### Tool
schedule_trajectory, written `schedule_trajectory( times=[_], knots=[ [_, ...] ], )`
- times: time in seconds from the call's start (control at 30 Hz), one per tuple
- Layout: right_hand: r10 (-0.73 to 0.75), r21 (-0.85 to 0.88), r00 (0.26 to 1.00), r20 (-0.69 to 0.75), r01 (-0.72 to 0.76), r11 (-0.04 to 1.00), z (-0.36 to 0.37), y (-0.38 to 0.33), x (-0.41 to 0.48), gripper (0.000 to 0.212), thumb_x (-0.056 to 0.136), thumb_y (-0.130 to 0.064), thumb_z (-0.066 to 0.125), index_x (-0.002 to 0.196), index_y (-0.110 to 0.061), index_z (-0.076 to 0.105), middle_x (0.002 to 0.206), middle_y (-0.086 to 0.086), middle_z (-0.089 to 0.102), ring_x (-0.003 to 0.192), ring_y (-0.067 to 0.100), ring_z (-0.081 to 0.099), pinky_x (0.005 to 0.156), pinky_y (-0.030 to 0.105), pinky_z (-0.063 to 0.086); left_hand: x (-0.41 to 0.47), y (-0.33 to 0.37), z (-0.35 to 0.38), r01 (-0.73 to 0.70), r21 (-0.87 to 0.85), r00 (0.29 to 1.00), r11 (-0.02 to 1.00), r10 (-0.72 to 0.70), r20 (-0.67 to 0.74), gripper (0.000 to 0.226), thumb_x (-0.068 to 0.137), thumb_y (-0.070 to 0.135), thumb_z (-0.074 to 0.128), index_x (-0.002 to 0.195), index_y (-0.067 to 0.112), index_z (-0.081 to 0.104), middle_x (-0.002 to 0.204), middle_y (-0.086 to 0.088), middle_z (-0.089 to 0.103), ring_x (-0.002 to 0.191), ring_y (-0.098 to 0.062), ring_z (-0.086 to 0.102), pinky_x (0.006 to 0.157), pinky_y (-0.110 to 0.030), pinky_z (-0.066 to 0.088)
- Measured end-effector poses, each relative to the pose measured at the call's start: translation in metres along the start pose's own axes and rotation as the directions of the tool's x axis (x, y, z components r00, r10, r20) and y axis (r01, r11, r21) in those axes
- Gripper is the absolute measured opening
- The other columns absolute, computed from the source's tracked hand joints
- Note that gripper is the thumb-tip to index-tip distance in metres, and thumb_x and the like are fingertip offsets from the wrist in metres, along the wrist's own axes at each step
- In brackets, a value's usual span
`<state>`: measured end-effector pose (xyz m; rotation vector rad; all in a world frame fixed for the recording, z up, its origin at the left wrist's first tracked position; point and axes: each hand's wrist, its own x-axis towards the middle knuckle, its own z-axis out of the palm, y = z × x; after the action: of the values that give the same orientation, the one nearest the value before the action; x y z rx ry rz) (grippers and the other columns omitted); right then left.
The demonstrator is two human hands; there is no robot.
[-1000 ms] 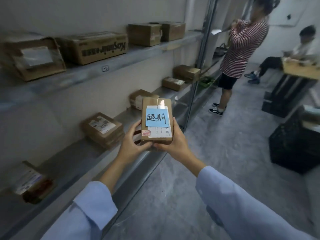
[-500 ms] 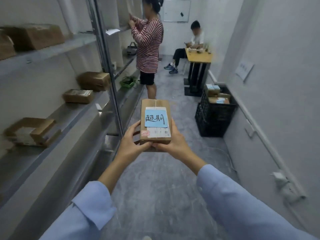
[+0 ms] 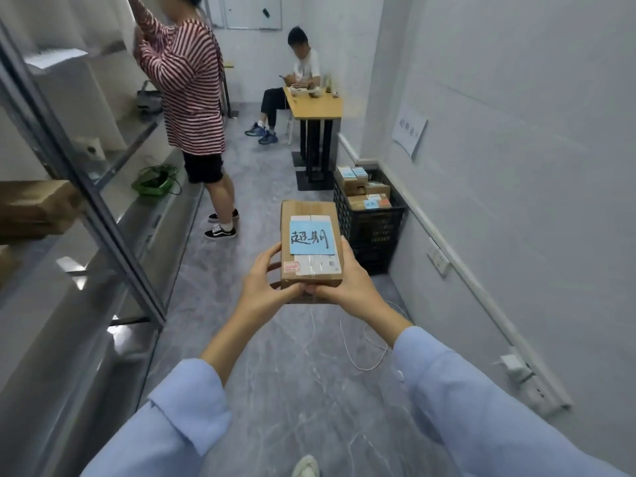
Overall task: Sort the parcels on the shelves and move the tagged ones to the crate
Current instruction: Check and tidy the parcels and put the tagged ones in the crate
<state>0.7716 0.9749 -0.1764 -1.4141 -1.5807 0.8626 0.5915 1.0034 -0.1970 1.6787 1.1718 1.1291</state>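
I hold a small brown cardboard parcel (image 3: 309, 215) out in front of me at chest height, its top facing me. A blue handwritten tag (image 3: 312, 238) is stuck over its white shipping label. My left hand (image 3: 263, 282) grips the parcel's near left corner and my right hand (image 3: 347, 280) grips its near right side. Just beyond the parcel, against the right wall, stands the black plastic crate (image 3: 373, 223), with several tagged parcels (image 3: 364, 192) piled in it.
Metal shelves (image 3: 103, 222) run along the left, with a brown box (image 3: 38, 204) and a green basket (image 3: 155, 180) on them. A person in a striped top (image 3: 187, 80) stands in the aisle. Another person sits at a wooden table (image 3: 315, 105) at the far end. A white cable (image 3: 358, 342) lies on the floor.
My view has swung right from the shelves to the aisle and come closer to the crate. Both hands keep the same hold on the tagged parcel.
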Motion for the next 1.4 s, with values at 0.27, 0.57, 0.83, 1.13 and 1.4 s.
schedule_trajectory(
  times=[0.27,0.57,0.83,1.13,1.4],
  knots=[
    [0.096,-0.002,0.995,-0.024,-0.096,0.995,-0.039,0.037,0.142,0.09,0.073,-0.027,0.086,0.142,-0.028,0.029,0.138,-0.008,0.054,0.129,0.014,0.051,0.105,0.043,0.048,0.159,-0.027,0.03,0.027,-0.017,0.997,0.999,-0.025,0.078,0.079,0.075,0.013,0.083,0.142,0.023,0.042,0.134,0.01,0.053,0.117,-0.001,0.052,0.079,-0.018,0.055],
    [0.213,-0.009,0.977,-0.019,-0.214,0.977,-0.085,0.111,0.255,0.116,0.076,-0.027,0.084,0.154,-0.031,-0.002,0.149,-0.008,0.044,0.136,0.011,0.042,0.11,0.034,0.037,0.283,-0.066,0.097,0.067,-0.017,0.989,0.998,-0.064,0.13,0.077,0.077,0.013,0.08,0.142,0.022,0.04,0.138,0.006,0.05,0.121,-0.009,0.05,0.084,-0.024,0.053],
    [0.217,0.031,0.976,-0.006,-0.217,0.976,-0.16,0.185,0.374,0.1,0.075,-0.024,0.084,0.149,-0.031,0.016,0.143,-0.014,0.047,0.13,0.005,0.045,0.106,0.032,0.043,0.413,-0.092,0.179,0.094,-0.006,0.987,0.996,-0.093,0.128,0.078,0.076,0.018,0.082,0.141,0.027,0.039,0.138,0.009,0.049,0.121,-0.005,0.05,0.082,-0.022,0.053],
    [0.205,0.005,0.978,0.04,-0.205,0.979,-0.27,0.243,0.506,0.1,0.079,-0.019,0.081,0.15,-0.031,0.012,0.148,-0.015,0.037,0.136,0.006,0.038,0.096,0.012,0.043,0.557,-0.094,0.273,0.089,-0.01,0.988,0.996,-0.087,0.124,0.077,0.078,0.025,0.081,0.142,0.028,0.039,0.139,0.015,0.045,0.121,-0.004,0.049,0.087,-0.025,0.05],
    [0.286,0.013,0.956,0.072,-0.287,0.958,-0.297,0.313,0.584,0.104,0.082,-0.016,0.079,0.132,-0.053,-0.004,0.125,-0.051,0.025,0.115,-0.027,0.033,0.083,-0.002,0.035,0.65,-0.125,0.302,0.109,0.09,0.973,0.99,-0.125,0.196,0.076,0.079,0.037,0.079,0.143,0.034,0.038,0.141,0.02,0.042,0.128,-0.006,0.043,0.1,-0.032,0.041]
  ],
)
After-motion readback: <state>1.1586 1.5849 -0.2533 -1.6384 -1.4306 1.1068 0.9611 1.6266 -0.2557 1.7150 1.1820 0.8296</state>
